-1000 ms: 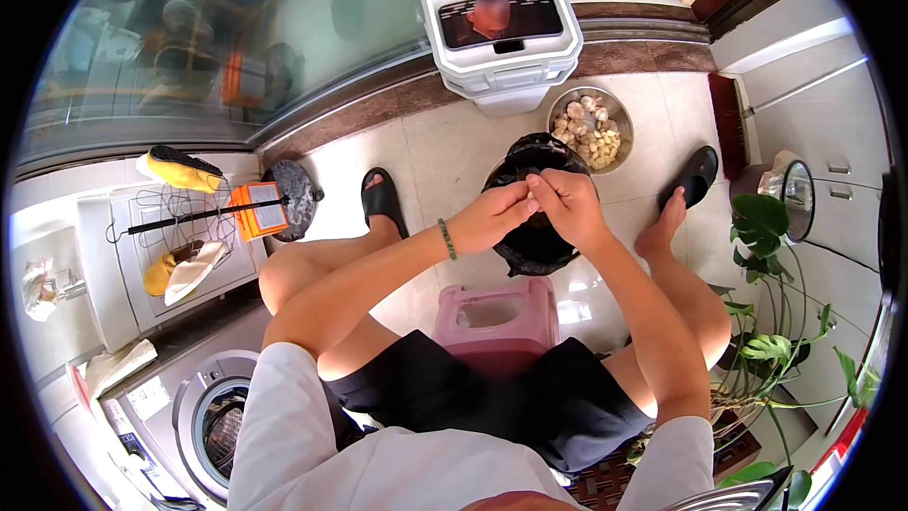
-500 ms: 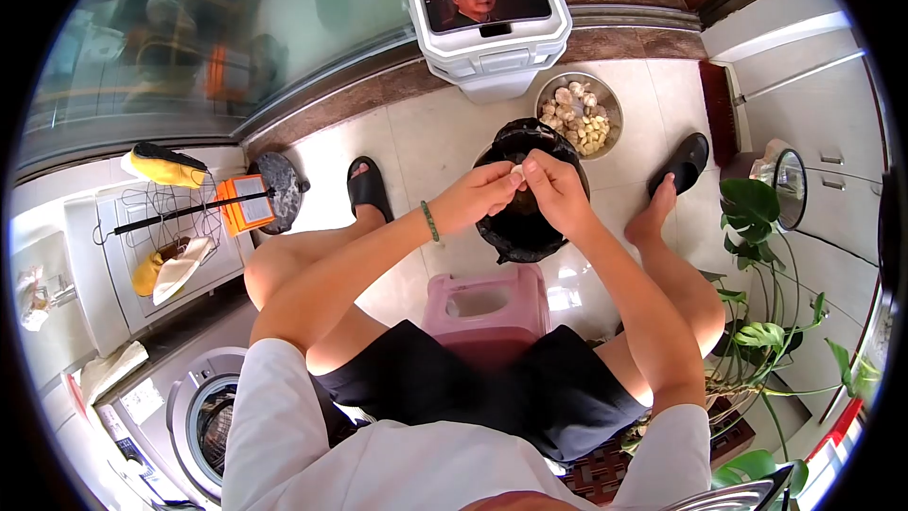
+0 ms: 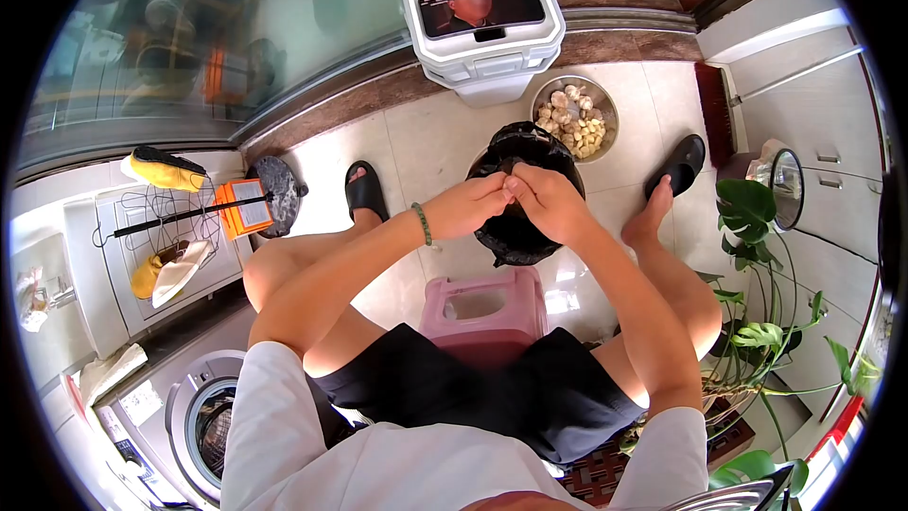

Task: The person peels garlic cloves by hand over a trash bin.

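My left hand (image 3: 470,205) and my right hand (image 3: 549,201) meet over a bin lined with a black bag (image 3: 515,238). Fingers of both are pinched together at the tips; what they hold between them is too small and hidden to make out. A green bead bracelet (image 3: 421,224) circles my left wrist. Just beyond the bin, to the right, a steel bowl (image 3: 613,123) on the floor holds whole garlic bulbs (image 3: 561,106) and loose pale cloves (image 3: 586,137).
A white bucket (image 3: 492,64) with a phone (image 3: 482,8) on top stands ahead. Between my legs is a pink stool (image 3: 484,308). A wire rack (image 3: 170,218) and a washing machine (image 3: 203,416) are at left, a leafy plant (image 3: 747,211) at right.
A pale piece seen between my fingertips half a second ago is now hidden. My hands have closed together and tilted slightly. The view has shifted a little.
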A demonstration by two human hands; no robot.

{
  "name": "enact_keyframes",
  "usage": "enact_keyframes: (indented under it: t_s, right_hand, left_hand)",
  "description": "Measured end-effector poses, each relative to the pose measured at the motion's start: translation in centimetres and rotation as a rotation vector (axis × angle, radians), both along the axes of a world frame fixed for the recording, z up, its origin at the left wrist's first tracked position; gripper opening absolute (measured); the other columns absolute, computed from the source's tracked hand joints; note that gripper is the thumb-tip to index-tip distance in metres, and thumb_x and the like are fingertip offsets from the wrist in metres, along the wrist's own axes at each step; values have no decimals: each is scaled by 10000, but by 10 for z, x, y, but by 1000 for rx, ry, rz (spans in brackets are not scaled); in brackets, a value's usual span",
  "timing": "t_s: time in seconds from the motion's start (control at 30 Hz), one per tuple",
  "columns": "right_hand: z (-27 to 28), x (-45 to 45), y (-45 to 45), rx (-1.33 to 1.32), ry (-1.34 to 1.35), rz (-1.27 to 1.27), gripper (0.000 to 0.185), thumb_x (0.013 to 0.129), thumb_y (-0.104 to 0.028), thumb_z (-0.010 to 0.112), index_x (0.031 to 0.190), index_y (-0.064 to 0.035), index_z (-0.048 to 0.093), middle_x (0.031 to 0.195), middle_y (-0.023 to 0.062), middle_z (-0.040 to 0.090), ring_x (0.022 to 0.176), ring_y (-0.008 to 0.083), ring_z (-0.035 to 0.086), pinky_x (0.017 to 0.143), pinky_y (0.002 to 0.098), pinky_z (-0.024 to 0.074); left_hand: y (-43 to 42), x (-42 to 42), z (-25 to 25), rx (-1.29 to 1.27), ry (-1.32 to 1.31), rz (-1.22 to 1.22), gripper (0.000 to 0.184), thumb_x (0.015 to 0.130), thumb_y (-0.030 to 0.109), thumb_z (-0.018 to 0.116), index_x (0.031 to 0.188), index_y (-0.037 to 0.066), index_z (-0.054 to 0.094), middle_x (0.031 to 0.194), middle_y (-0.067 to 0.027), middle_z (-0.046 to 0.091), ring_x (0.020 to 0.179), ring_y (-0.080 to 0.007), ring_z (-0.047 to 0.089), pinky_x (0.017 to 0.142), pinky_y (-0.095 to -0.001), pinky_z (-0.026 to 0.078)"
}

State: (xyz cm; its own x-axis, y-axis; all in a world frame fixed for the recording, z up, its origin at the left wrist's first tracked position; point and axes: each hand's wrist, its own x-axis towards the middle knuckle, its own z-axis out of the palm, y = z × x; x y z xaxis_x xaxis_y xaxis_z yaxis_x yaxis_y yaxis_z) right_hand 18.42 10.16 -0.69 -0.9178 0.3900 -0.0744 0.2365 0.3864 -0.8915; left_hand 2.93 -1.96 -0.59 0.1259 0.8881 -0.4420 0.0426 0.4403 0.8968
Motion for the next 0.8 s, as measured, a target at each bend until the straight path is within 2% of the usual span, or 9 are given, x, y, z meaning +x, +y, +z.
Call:
enact_keyframes:
  t_s: [0.13, 0.2, 0.23, 0.3, 0.4, 0.6, 0.7, 0.73, 0.8]
  right_hand:
    - [-4, -1, -10, 37, -8, -45, 273, 973, -254, 487, 825, -25, 500, 757, 189, 567, 723, 400, 556, 634, 456, 432]
    - [-6, -1, -13, -5, 17, -108, 269, 971, -237, 494, 817, -18, 510, 747, 190, 555, 713, 395, 554, 623, 444, 430]
    - [-6, -2, -15, -6, 12, -106, 269, 971, -237, 494, 817, -18, 510, 747, 190, 555, 713, 395, 554, 623, 444, 430]
    - [-3, -3, -16, -89, 19, -164, 274, 972, -228, 502, 809, -8, 521, 722, 192, 542, 680, 381, 546, 609, 424, 428]
    - [0, -6, -17, -160, -36, -210, 285, 975, -233, 508, 809, -3, 527, 692, 189, 533, 644, 367, 528, 598, 404, 425]
    - [-10, -6, -19, -314, 32, -246, 325, 992, -259, 494, 803, 6, 510, 672, 181, 508, 612, 344, 494, 589, 385, 420]
    - [-11, -7, -13, -229, 86, -255, 350, 1007, -285, 471, 810, 3, 498, 679, 174, 488, 607, 329, 457, 591, 374, 414]
    - [-9, -6, -11, -253, 111, -263, 374, 1022, -311, 444, 814, -2, 480, 669, 148, 458, 599, 273, 439, 597, 356, 408]
    - [-6, -4, -6, -351, 67, -266, 380, 1026, -319, 436, 817, -5, 478, 661, 125, 447, 600, 240, 433, 600, 349, 406]
  left_hand:
    - [-5, 5, 1, 132, 251, -49, 282, 1049, 316, 340, 977, 54, 416, 738, -37, 473, 672, -177, 470, 635, -320, 407]
    - [-6, 8, 4, 108, 336, -53, 257, 1040, 279, 340, 975, 32, 364, 713, -140, 513, 662, -316, 530, 628, -412, 418]
    - [-6, 9, 3, 106, 331, -51, 257, 1040, 279, 340, 975, 32, 364, 713, -140, 513, 662, -316, 530, 628, -412, 418]
    - [-4, 11, 2, 172, 475, -64, 236, 1026, 242, 363, 978, 12, 337, 705, -218, 530, 669, -417, 546, 604, -483, 412]
    - [-3, 13, 6, 194, 520, -22, 228, 1011, 211, 391, 965, -5, 335, 721, -260, 541, 693, -466, 542, 605, -532, 402]
    - [-2, 19, 10, 176, 578, -75, 221, 998, 203, 416, 986, -9, 352, 716, -254, 550, 700, -467, 549, 614, -537, 411]
    - [4, 11, 13, 281, 568, 16, 242, 996, 236, 435, 967, 2, 380, 721, -240, 573, 697, -443, 572, 621, -537, 430]
    - [6, 6, 17, 259, 543, 29, 214, 992, 243, 446, 984, 31, 414, 718, -216, 578, 696, -430, 575, 616, -525, 424]
    - [10, -1, 21, 271, 568, 55, 214, 991, 248, 449, 975, 36, 425, 715, -206, 578, 693, -423, 576, 613, -517, 422]
